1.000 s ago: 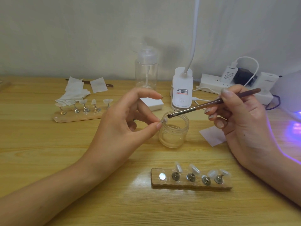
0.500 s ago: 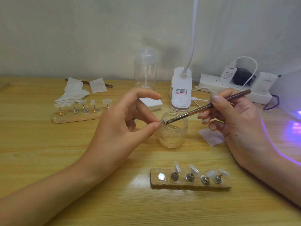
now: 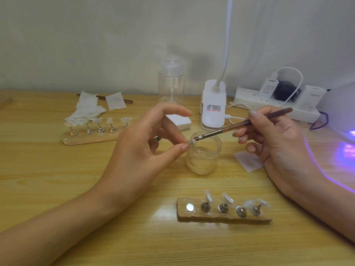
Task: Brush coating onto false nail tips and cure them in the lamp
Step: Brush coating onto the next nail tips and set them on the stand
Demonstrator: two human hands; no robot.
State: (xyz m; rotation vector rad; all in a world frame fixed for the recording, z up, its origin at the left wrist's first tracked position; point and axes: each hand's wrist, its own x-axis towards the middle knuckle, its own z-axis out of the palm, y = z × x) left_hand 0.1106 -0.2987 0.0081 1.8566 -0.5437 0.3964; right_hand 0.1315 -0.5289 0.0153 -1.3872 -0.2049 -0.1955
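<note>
Head view: nail tip (image 3: pixel 192 142) in left hand (image 3: pixel 146 150), apparently against brush (image 3: pixel 230 129).

Brown brush (image 3: pixel 247 124), clear jar (image 3: pixel 203 156), white wipes (image 3: pixel 86 112), violet-lit lamp (image 3: pixel 343 110)

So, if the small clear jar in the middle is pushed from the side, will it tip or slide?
The jar looks squat and wide, so it would probably slide rather than tip. Its walls look thick and clear, so likely rigid, not squashy. The wooden table looks smooth, so a light nudge may shift it.
</note>
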